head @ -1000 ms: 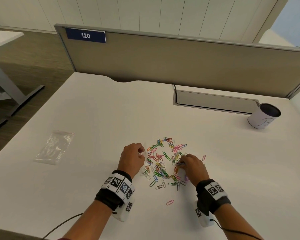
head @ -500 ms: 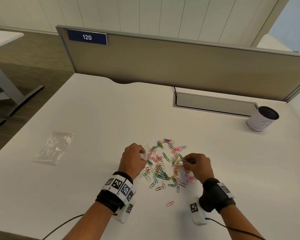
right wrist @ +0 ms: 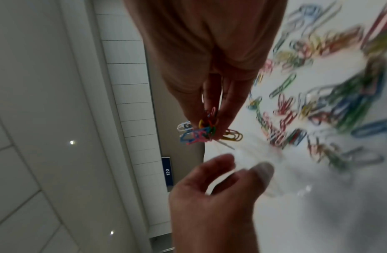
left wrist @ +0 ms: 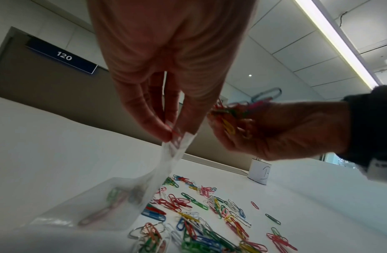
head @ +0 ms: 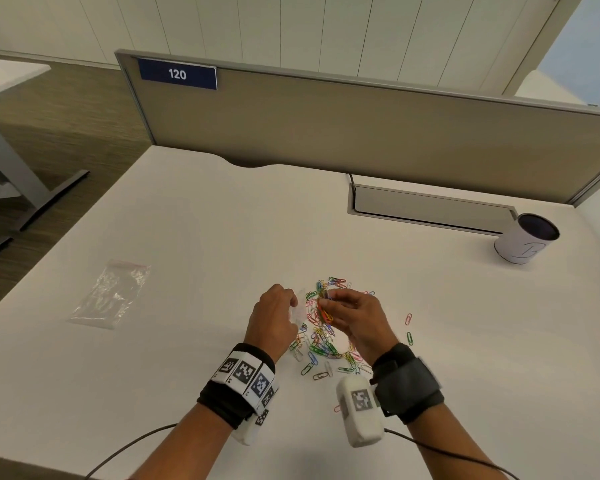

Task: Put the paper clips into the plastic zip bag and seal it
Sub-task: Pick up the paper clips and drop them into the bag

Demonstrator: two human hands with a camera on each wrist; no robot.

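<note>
White desk (head: 194, 237) beneath two hands, paper clips mid-transfer beside a held zip bag.

Right hand (head: 355, 322) fingers (right wrist: 230, 109) curl round a small bunch of coloured wire clips (head: 324, 311), lifted above the desk; left hand (head: 272, 323) fingers (left wrist: 144, 118) pinch the top edge of a thin, clear zip bag (left wrist: 114, 202), which hangs down to the desk with a few clips dimly seen through its film. Just beside the bag, a loose pile of paper clips (head: 321, 344) lies spread flat, blurred in the right wrist view. Well apart to the left lies a second, crinkled clear bag (head: 110, 294). A white cylindrical cup (head: 525, 242) stands far right, near a beige partition (head: 361, 133).
</note>
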